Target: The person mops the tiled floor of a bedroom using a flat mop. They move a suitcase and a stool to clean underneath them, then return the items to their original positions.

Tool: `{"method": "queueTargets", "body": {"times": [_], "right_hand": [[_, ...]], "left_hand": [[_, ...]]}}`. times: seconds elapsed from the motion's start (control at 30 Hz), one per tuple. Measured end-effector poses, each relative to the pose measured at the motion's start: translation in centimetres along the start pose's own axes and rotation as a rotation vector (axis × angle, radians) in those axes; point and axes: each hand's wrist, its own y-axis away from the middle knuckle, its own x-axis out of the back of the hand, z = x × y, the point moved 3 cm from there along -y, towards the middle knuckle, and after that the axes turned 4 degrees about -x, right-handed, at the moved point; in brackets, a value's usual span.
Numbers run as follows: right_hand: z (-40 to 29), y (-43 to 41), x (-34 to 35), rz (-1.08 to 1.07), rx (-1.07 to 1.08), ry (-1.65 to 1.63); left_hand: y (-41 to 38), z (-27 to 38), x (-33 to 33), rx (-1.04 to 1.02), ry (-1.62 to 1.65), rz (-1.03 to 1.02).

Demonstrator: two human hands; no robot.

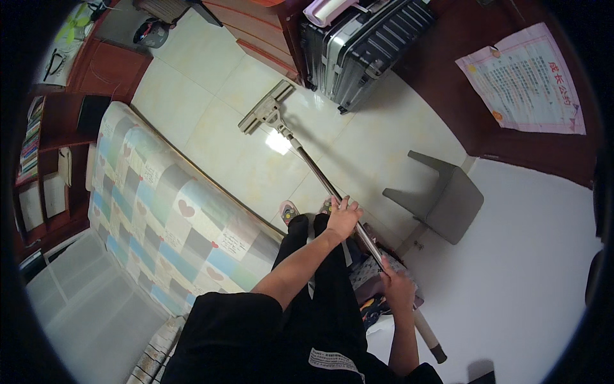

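Observation:
A mop with a metal pole [320, 175] runs diagonally from the floor ahead down past my right side. My left hand [344, 218] wraps around the middle of the pole. Lower on the same pole, my right hand [398, 288] grips it above the beige handle end [428, 335]. The flat beige mop head [266, 107] rests on the glossy tiled floor [206, 129], ahead of my feet. What the underside of the head looks like is hidden.
A bed with a patchwork-print cover [168, 201] lies at left. A grey stool [443, 201] stands at right by the white wall. Black hard-shell suitcases [360, 53] stand ahead beside a dark red wooden door [431, 57]. Bags [371, 276] lie beside my right leg.

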Motion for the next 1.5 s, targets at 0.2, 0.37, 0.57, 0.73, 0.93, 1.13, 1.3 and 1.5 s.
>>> {"method": "queueTargets", "body": {"times": [0.2, 0.37, 0.57, 0.73, 0.93, 1.13, 1.3, 1.5], "right_hand": [[2.1, 3.7, 1.4, 0.004, -0.167, -0.254], [2.8, 11.5, 0.0, -0.192, -0.314, -0.363], [3.5, 24.1, -2.8, -0.415, -0.681, -0.597], [3.5, 31.2, -5.0, -0.185, -0.637, -0.578], [2.5, 30.4, -5.4, -0.137, -0.578, -0.424], [3.4, 23.8, -7.8, -0.025, -0.244, -0.329], [-0.9, 12.9, -8.9, 0.005, 0.086, -0.207], [-9.9, 2.2, -9.0, -0.084, 0.362, -0.086]], "left_hand": [[0.2, 4.3, -0.9, -0.120, 0.085, -0.120], [6.2, 8.8, -3.5, -0.284, 0.088, -0.109], [15.8, 15.7, -4.2, -0.517, 0.151, -0.321], [20.0, 19.2, -6.0, -0.765, 0.165, -0.650], [20.6, 18.0, -6.2, -0.711, 0.141, -0.536], [18.0, 12.5, -5.2, -0.488, -0.016, -0.500], [13.9, 2.2, -3.9, -0.212, -0.138, -0.525], [14.0, -7.9, -2.3, 0.249, -0.104, -0.217]]}}
